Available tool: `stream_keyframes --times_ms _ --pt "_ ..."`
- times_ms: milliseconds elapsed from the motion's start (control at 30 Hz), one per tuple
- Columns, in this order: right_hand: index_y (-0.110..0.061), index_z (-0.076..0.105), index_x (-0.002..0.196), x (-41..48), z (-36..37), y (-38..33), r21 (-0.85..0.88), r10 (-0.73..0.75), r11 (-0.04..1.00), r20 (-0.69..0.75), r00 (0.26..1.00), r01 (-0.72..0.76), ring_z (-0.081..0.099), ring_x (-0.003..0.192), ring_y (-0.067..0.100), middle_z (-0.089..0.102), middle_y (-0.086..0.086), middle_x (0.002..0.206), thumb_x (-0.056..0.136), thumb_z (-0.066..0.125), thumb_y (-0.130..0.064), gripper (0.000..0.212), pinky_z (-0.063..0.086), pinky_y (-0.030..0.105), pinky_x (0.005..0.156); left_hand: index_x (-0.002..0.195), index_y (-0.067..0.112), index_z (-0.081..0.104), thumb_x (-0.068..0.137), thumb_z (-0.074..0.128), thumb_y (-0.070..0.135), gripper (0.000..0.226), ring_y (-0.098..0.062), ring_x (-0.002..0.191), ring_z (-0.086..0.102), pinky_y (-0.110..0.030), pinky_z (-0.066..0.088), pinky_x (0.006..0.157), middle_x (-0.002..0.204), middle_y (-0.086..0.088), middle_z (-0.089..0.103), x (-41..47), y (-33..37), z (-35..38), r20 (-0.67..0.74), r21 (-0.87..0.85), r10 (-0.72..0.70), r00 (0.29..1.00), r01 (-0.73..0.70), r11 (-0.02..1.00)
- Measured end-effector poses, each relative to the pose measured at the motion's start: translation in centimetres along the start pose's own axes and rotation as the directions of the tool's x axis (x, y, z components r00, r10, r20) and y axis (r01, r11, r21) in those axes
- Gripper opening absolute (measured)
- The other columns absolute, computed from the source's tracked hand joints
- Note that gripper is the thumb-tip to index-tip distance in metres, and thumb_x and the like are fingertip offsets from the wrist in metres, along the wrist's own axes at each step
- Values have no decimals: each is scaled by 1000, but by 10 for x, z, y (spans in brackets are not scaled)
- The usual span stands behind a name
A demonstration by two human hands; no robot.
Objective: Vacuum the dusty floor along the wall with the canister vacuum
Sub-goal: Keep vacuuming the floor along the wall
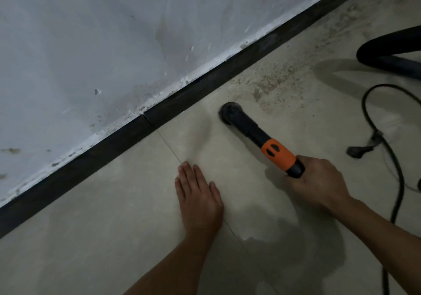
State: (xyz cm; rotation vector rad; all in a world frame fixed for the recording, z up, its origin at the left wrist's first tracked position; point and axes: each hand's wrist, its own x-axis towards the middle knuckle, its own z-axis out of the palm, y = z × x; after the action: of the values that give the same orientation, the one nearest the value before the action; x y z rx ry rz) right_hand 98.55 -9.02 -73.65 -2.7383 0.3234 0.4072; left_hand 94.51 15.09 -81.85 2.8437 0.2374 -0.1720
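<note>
Smooth beige tiled floor (pixel 114 226) meets a rough, blotchy grey-white plaster wall (pixel 91 32). A flat dark baseboard (pixel 205 85) runs diagonally between them, with crumbly white filler along its top edge.

We see the right hand (pixel 319 180) with its fingers (pixel 312 161) curled tight round the black rear end of the vacuum wand (pixel 250 130), a full wrap grip. The left hand (pixel 198 199) lies palm down on the tile, its fingers (pixel 189 176) straight and close together, holding nothing. Their tips are just beside a thin grout line (pixel 169 145).

Outward from the right hand, the wand is a stubby tube. A matte orange collar (pixel 276 152) with two dark oval slots sits right ahead of the grip. Black plastic follows, ending in a round black nozzle (pixel 230 112). We read the nozzle as resting on the floor, near the baseboard but apart from it. The wand points up-left, toward the wall.

Up-right of the nozzle, a gritty brownish dust patch (pixel 273 82) spreads along the baseboard, and the nozzle sits just short of it. The tile around both hands looks smoother and cleaner.

Far right, a thick black hose (pixel 387 53) bends in a curve on the floor. A thin black power cord (pixel 369 116) snakes below it, its plug (pixel 356 152) lying loose on the tile. Both bare forearms come in from the bottom, with soft shadows beneath them.
</note>
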Motion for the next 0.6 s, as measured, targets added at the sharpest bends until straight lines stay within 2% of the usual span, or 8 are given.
stream_keyframes --times_ms 100,200,367,500,600 --pt "-24 55 66 19 -4 0 34 42 999 -88 995 -39 51 48 11 55 -7 53 69 70 -35 20 29 20 46 150 0 20 99 25 35 63 -32 148 1 -45 4 121 159 -21 7 0 1 0 9 -2 -5 1000 5 1000" --pt "-25 54 65 39 -2 -2 41 22 999 -68 997 -19 53 49 15 56 -5 54 66 68 -38 20 33 22 47 150 0 19 99 25 35 63 -32 148 1 -45 4 121 159 -20 6 1 1 -1 18 -3 -13 1000 13 1000" --pt "-21 57 69 74 -15 -16 89 76 994 -129 989 -65 50 51 14 55 -3 58 68 71 -35 20 31 21 47 150 1 14 100 27 35 62 -31 148 -4 -45 2 121 159 -19 2 1 1 0 26 0 -13 1000 13 1000" --pt "-24 55 70 55 1 -33 24 -4 1000 -90 996 6 52 53 20 55 -4 59 68 69 -39 21 31 25 49 150 1 15 100 28 35 62 -31 148 -5 -45 3 121 159 -19 2 0 0 1 23 -9 -13 1000 13 1000" --pt "-25 55 71 40 7 -36 -19 -79 997 -69 995 78 51 51 15 54 -6 57 70 68 -37 18 32 24 48 150 0 18 99 26 36 63 -31 148 -2 -44 3 120 159 -20 6 0 0 0 3 -3 -2 1000 2 1000"
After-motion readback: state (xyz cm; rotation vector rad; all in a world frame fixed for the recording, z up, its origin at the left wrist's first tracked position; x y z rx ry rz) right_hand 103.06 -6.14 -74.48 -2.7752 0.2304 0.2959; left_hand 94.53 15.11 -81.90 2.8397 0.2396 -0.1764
